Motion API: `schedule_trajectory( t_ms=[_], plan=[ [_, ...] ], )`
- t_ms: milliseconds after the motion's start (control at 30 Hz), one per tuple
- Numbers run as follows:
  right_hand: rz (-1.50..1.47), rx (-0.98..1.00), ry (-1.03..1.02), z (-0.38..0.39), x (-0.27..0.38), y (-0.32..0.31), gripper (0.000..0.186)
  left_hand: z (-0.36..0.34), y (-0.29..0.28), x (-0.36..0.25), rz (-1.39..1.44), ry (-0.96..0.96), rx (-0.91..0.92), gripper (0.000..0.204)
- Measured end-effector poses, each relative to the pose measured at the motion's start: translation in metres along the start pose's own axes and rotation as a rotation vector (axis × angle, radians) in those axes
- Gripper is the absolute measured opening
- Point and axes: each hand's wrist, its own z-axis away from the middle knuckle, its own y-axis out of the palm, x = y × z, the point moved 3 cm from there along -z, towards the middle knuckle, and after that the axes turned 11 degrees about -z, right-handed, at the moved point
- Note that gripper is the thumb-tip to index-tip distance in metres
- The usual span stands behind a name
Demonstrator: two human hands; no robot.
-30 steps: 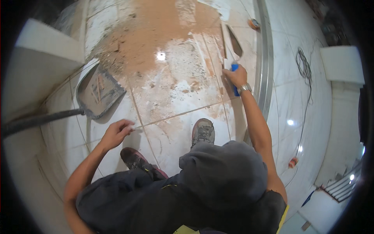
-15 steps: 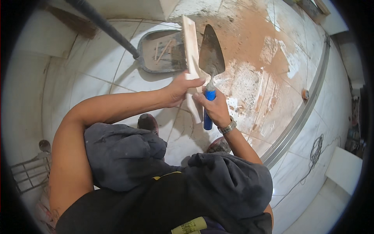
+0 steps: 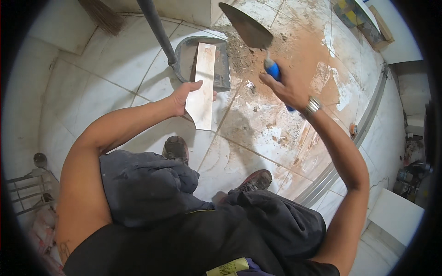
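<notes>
My left hand [image 3: 186,96] grips a long pale strip of tile [image 3: 204,78], thumb on its face, fingertips behind its right edge; the strip overlaps the dark dustpan [image 3: 223,78] in view. My right hand [image 3: 287,87] is closed round the blue handle of a pointed trowel [image 3: 248,25], whose blade is raised toward the upper left, to the right of the strip. Orange-brown powder and rubble [image 3: 304,48] cover the tiles beneath and beyond the trowel.
The dustpan's long handle [image 3: 156,32] rises toward a broom [image 3: 99,16]. A metal straightedge [image 3: 370,117] lies along the right, beside a small orange object [image 3: 353,129]. A bucket [image 3: 347,14] stands upper right, a wire rack [image 3: 27,191] lower left. My shoes [image 3: 175,149] are below.
My left hand has taken hold of the tile strip and now holds it apart from the trowel. My right hand has swung the trowel up and rightward. The view has turned rightward since a second ago.
</notes>
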Motion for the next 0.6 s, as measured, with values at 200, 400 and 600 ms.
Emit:
schedule_trajectory(
  t_ms=[200,400,600],
  plan=[
    [0.244,0.006,0.045,-0.059,-0.072,0.091,0.033,-0.008,-0.004,0.008,-0.094,-0.016,-0.027,0.047],
    [0.300,0.110,-0.011,-0.083,-0.055,0.109,0.031,-0.007,-0.027,0.016,-0.070,0.021,-0.070,0.044],
    [0.475,0.251,0.036,-0.095,-0.056,0.126,0.025,-0.008,-0.032,0.016,-0.144,0.036,-0.175,0.040]
  ],
)
